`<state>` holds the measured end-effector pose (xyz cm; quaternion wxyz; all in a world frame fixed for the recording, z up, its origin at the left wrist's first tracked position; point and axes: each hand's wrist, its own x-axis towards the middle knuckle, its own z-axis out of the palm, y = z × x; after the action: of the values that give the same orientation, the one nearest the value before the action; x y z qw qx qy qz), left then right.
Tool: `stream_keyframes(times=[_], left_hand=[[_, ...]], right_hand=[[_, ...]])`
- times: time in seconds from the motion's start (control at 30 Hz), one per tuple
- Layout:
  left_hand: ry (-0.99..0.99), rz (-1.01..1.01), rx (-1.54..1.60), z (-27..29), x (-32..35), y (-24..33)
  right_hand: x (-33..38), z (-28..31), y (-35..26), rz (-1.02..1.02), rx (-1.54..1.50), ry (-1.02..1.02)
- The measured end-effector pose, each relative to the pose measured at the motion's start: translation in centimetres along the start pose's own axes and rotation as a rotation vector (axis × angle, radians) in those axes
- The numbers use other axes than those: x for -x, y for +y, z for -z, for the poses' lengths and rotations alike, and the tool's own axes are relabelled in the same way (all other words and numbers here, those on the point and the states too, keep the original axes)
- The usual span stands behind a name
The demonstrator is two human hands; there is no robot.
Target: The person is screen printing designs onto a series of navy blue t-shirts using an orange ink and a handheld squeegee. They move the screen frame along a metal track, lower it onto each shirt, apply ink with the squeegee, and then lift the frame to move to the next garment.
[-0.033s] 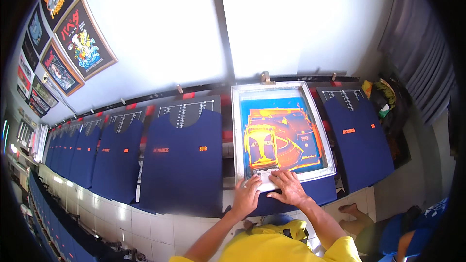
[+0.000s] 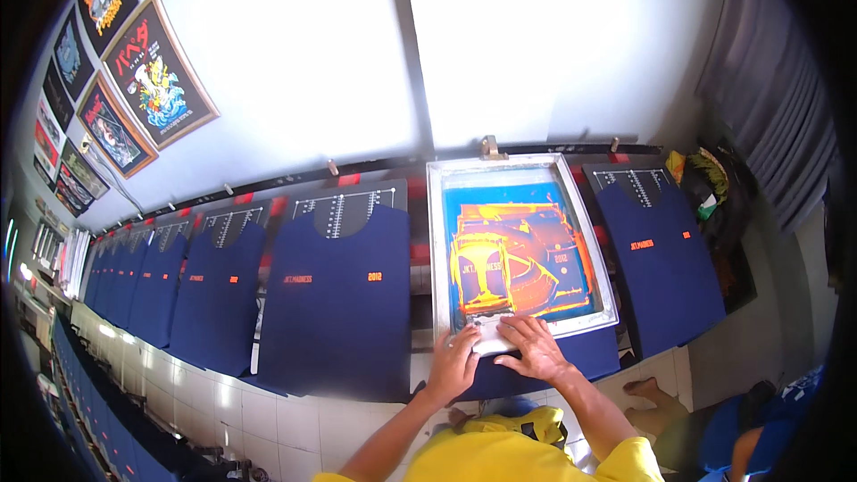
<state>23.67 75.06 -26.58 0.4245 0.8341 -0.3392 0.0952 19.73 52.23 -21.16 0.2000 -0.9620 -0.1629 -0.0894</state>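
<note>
Bar (image 2: 489, 339), white and blocky with dark smudges along its far edge, lies across the near end of the screen (image 2: 436, 241), left of the middle. Both hands have it in their grip: the left hand (image 2: 455, 359) closes on its left end with bent fingers, and the right hand (image 2: 536, 350) lays slightly spread fingers over its right part, the thumb stretched out along the near side. How far either hand wraps beneath cannot be seen.

The screen is a rectangle of pale, scuffed rails, upright to the view, with a clamp (image 2: 489, 147) at its far end. Its raised rails form a shallow tray around a smooth blue mesh (image 2: 509, 193), glossy and streaked with uneven orange and yellow patches. Dark blue cloth (image 2: 544, 375) shows below the near rail. Matte, flat-lying shirts of the same blue, round-necked with small orange print, cover boards on either side: one shirt (image 2: 339, 303) to the left, another (image 2: 665, 272) to the right.
</note>
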Motion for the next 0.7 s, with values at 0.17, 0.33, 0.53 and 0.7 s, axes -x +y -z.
stream_keyframes(times=[0.17, 0.33, 0.53, 0.7], left_hand=[[0.363, 0.192, 0.143, 0.4, -1.7, -2.7], [0.212, 0.665, 0.292, -0.9, -4.0, -7.2], [0.227, 0.707, 0.436, -2.5, -3.6, -12.1], [0.331, 0.641, 0.483, -3.4, -5.6, -11.3]], right_hand=[[1.2, 1.7, 8.3, -0.264, -0.102, 0.319], [3.5, 4.3, 18.6, -0.488, 0.150, 0.496], [1.9, 3.8, 21.5, -0.559, -0.452, 0.389], [2.7, 2.7, 22.9, -0.536, -0.651, 0.473]])
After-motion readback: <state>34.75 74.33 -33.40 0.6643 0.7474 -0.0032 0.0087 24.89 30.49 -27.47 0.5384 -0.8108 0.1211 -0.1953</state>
